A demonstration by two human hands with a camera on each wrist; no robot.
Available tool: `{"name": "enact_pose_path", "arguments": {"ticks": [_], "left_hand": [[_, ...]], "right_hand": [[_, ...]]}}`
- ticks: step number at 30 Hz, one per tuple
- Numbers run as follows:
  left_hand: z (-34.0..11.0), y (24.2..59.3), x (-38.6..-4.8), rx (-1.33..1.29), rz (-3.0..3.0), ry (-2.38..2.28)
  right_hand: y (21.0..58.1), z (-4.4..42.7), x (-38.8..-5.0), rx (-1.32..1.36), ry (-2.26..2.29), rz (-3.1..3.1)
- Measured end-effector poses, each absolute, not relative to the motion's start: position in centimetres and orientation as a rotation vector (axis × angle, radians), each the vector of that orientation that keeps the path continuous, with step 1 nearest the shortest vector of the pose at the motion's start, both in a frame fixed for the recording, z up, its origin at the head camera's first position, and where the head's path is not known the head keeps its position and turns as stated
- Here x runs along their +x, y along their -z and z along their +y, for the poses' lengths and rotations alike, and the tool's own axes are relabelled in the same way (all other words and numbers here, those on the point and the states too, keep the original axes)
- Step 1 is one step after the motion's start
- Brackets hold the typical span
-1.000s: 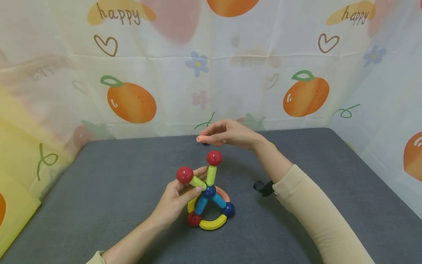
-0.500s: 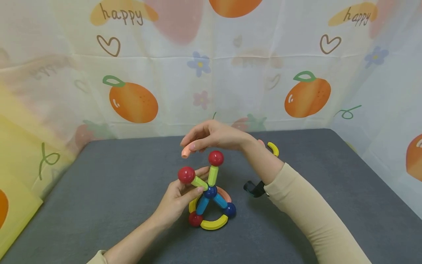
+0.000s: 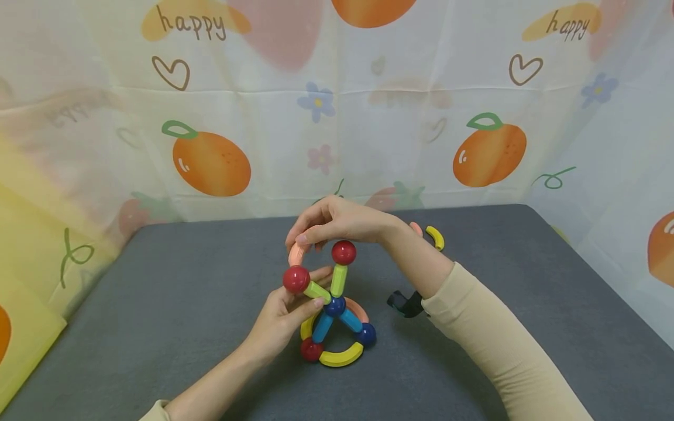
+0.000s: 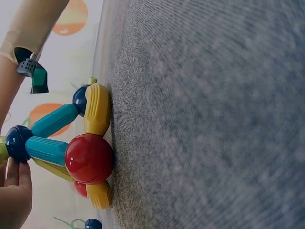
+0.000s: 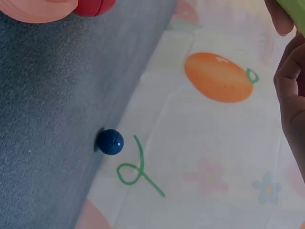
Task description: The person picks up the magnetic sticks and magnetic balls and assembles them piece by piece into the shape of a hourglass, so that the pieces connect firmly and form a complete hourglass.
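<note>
A ball-and-rod building toy stands on the table: curved yellow rods [image 3: 341, 355] and a pink one form its base, and blue rods [image 3: 350, 320] rise to a blue ball [image 3: 334, 305]. From there two lime green rods [image 3: 339, 280] carry red balls [image 3: 344, 252]. My left hand [image 3: 271, 321] grips the left lime green rod near the blue ball, thumb in front, fingers behind. Above, my right hand [image 3: 339, 222] pinches a curved pink rod [image 3: 297, 254]; its lower end meets the left red ball [image 3: 296, 279]. The left wrist view shows a lower red ball [image 4: 89, 158] on the table.
Behind the right forearm lie a yellow curved rod [image 3: 434, 237] and a pink piece [image 3: 416, 228]. A loose blue ball [image 5: 110, 142] rests near the table's far edge. A black strap-like device [image 3: 405, 304] hangs at the right wrist. A printed cloth backs the table.
My right hand has moved left and down, turning the curved pink rod from nearly level to upright until it meets the left red ball. The left hand stays in place.
</note>
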State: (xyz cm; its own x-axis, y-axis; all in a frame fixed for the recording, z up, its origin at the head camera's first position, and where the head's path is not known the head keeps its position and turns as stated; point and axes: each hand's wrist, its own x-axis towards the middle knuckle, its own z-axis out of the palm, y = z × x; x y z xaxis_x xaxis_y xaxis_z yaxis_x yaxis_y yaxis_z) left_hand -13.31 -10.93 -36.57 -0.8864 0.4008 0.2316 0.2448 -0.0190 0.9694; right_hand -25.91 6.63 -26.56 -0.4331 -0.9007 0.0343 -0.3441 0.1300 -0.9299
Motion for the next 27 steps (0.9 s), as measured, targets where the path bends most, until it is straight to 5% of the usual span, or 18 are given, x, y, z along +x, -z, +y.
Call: {"name": "enact_pose_path", "arguments": {"ticks": [27], "left_hand": [[-10.2,36.2,-12.9,0.589,2.174,-2.069]], "right_hand": [[26.7,8.4,-25.6,-1.095,1.337,1.867]]}}
